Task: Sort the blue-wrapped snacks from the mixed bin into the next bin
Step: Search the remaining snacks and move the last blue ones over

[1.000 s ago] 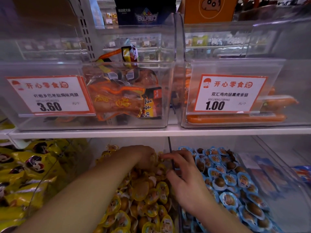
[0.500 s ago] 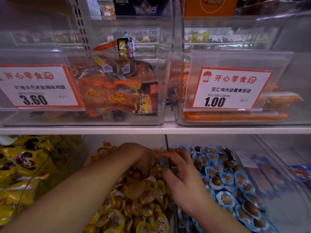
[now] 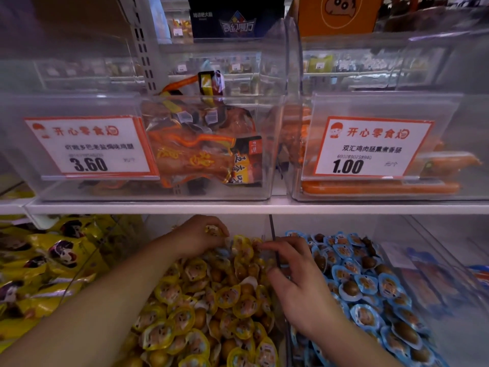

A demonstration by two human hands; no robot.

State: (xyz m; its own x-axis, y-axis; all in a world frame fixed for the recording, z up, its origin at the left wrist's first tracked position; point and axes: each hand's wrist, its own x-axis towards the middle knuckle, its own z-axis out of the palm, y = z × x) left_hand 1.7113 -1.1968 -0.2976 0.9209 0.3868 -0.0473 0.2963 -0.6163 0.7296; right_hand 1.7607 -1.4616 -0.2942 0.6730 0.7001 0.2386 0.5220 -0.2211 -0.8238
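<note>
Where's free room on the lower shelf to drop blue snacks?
Bare room: back of the blue bin, behind the blue snacks, and its right side. Crowded: yellow snacks fill the mixed bin, where both hands work near the divider.

Light: dim, soft, even.
Glare: hazy reflections on clear upper bins point(image 3: 264, 75).
Focus: soft throughout.
Edges: wide-angle bending.

On the lower shelf, the left hand point(image 3: 197, 235) reaches to the back of the mixed bin point(image 3: 206, 308) of yellow-wrapped snacks point(image 3: 182, 317), its fingers point(image 3: 215, 230) curled round a yellow one. The right hand point(image 3: 296, 282) rests over the divider point(image 3: 274, 245), fingers bent among wrappers. Blue-wrapped snacks point(image 3: 367, 284) fill the next bin point(image 3: 434, 260). Above, a white shelf edge point(image 3: 238, 207) carries clear bins with price cards point(image 3: 90, 147).
</note>
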